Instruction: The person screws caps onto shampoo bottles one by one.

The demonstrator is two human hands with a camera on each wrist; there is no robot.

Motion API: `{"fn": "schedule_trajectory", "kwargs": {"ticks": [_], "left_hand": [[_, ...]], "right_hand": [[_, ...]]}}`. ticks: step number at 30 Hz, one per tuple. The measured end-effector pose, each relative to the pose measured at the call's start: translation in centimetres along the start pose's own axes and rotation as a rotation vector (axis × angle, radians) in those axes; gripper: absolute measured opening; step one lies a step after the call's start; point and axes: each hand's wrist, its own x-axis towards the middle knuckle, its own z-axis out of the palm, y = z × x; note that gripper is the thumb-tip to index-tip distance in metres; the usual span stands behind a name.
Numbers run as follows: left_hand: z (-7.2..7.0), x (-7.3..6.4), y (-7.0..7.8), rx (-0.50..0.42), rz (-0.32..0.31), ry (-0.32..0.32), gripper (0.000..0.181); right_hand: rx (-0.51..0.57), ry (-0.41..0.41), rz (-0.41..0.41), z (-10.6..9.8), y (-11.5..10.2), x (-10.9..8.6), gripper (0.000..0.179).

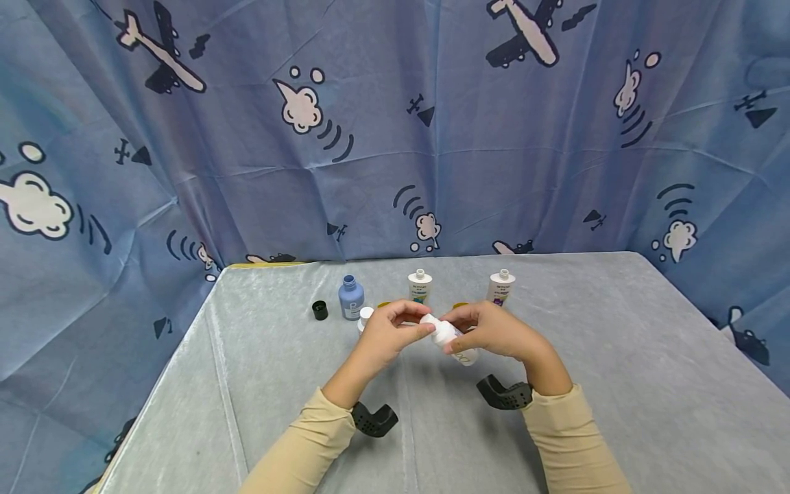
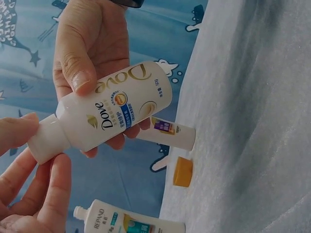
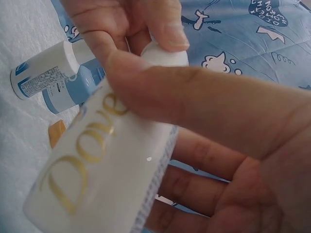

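A small white Dove bottle (image 2: 121,104) with gold lettering is held tilted between both hands above the table. My right hand (image 1: 496,331) grips its body, thumb on one side and fingers on the other. At its neck end, my left hand (image 1: 391,329) pinches the white cap (image 2: 48,138) between thumb and fingers. The cap sits on the neck in the left wrist view. In the right wrist view, the right thumb crosses in front of the bottle and hides part of its upper end.
On the grey-covered table (image 1: 617,357), behind the hands, stand an uncapped blue bottle (image 1: 352,302), two uncapped white bottles, one teal-labelled (image 1: 420,283) and one purple-labelled (image 1: 500,285), and a white-capped bottle (image 1: 365,315). A black cap (image 1: 319,310) and a yellow cap (image 2: 183,171) lie near them.
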Motion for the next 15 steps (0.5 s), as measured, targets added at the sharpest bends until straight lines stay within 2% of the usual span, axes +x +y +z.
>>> {"fn": "schedule_trajectory", "kwargs": {"ticks": [9,15], "left_hand": [[-0.05,-0.17,0.17,-0.043,0.007,-0.052,0.030],[-0.06,0.02,0.07,-0.043,0.022,-0.017,0.034]], "right_hand": [[-0.005,0.007,0.012,-0.09,0.00,-0.04,0.044],[0.006,0.006,0.017,-0.05,0.00,-0.01,0.046]]}}
